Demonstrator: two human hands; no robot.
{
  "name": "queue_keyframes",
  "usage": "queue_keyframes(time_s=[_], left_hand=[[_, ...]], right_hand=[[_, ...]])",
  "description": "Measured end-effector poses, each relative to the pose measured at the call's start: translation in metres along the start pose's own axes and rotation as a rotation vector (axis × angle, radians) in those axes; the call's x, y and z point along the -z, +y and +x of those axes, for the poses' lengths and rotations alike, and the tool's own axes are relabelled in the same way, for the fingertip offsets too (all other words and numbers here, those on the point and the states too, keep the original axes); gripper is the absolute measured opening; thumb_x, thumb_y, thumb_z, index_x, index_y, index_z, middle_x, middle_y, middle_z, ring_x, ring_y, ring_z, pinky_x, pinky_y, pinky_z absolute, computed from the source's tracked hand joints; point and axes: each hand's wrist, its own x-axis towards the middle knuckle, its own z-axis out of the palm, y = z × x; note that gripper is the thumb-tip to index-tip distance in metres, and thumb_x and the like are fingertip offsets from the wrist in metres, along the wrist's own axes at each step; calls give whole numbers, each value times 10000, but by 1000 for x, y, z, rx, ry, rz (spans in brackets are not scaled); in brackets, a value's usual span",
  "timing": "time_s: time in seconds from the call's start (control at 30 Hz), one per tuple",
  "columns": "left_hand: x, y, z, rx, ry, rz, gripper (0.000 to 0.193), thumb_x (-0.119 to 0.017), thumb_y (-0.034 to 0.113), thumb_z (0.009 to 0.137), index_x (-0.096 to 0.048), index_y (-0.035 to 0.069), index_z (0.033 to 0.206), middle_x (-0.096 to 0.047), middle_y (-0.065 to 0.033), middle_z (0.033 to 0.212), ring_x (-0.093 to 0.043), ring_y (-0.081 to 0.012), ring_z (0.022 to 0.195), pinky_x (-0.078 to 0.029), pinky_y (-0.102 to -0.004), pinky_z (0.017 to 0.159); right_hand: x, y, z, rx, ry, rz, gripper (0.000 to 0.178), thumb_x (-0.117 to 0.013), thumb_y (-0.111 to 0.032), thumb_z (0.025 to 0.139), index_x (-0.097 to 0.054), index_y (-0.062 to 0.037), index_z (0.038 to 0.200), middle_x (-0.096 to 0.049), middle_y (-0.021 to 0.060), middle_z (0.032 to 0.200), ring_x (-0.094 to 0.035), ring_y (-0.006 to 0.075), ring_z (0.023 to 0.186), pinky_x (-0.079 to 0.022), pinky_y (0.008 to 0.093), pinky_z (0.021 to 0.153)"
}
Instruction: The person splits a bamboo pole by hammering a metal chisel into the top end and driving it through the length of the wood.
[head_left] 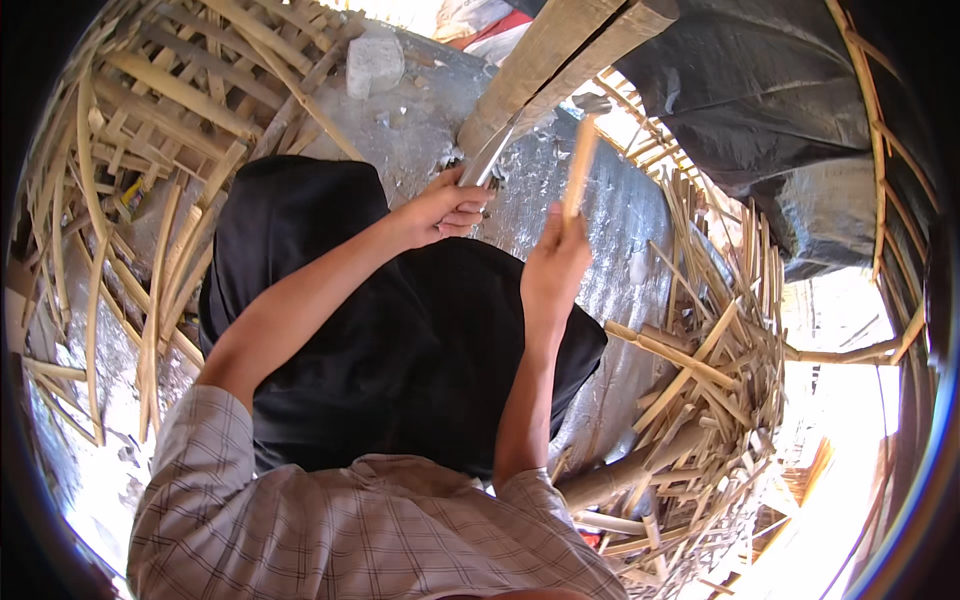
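Note:
My left hand (448, 208) is closed around a shiny flat metal blade (484, 168). The blade's upper end meets the lower part of a thick wooden post (560, 62), where a dark split or groove runs along the wood. Whether it is a knife or a chisel does not show. To the right, my right hand (558, 250) grips the wooden handle of a hammer (581, 165), held upright. The dark metal hammer head is at the top, slightly blurred, beside the post and apart from the blade.
Black cloth (390, 340) covers my lap. A pale stone block (375, 67) sits on the grey ground sheet (615, 215). Bamboo strips (185, 90) pile up at the left, and more loose bamboo pieces (700, 390) lie at the right. A black plastic sheet (750, 90) hangs at the upper right.

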Motion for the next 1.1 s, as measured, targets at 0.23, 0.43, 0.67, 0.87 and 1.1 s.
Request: queue_keyframes(time_s=[0.23, 0.43, 0.67, 0.87, 1.1], left_hand=[[-3, 0, -6, 33, -12, 10, 197, -669, 75, 921, -477, 101, 954, -392, 59, 618, -316, -14, 415, -219, -205, 337], [0, -1, 0, 20, 24, 39, 156, -645, 116, 953, -498, 100, 1002, -379, 82, 616, -327, -7, 421, -217, -186, 334], [-7, 1, -4, 35, 9, 2, 192, -660, 62, 920, -475, 103, 951, -380, 66, 622, -317, -16, 422, -218, -203, 347], [7, -8, 2, 16, -52, -13, 194, -653, 59, 926, -471, 115, 962, -394, 65, 625, -334, -12, 424, -240, -201, 355], [0, 0, -1, 12, -5, 13, 172, -636, 66, 937, -470, 104, 963, -384, 65, 620, -335, -9, 425, -235, -187, 344]], right_hand=[[-41, 26, 1, 94, 70, 105, 217, -530, -150, 1034, -527, 59, 973, -501, 193, 606, -469, 314, 485, -356, 438, 477], [-21, 10, 3, 153, 46, 18, 235, -551, -169, 1034, -518, 34, 921, -509, 207, 556, -528, 376, 455, -381, 456, 463], [-46, 38, 3, 120, 61, -12, 276, -527, -217, 1041, -511, 49, 971, -515, 208, 600, -489, 421, 520, -383, 483, 517], [-10, -12, 0, 98, -29, 44, 285, -525, -190, 1048, -515, 59, 909, -462, 186, 593, -434, 298, 506, -339, 428, 503], [-44, 18, 5, 121, 26, 38, 265, -538, -182, 1036, -491, 43, 904, -533, 253, 593, -611, 447, 574, -398, 517, 514]])
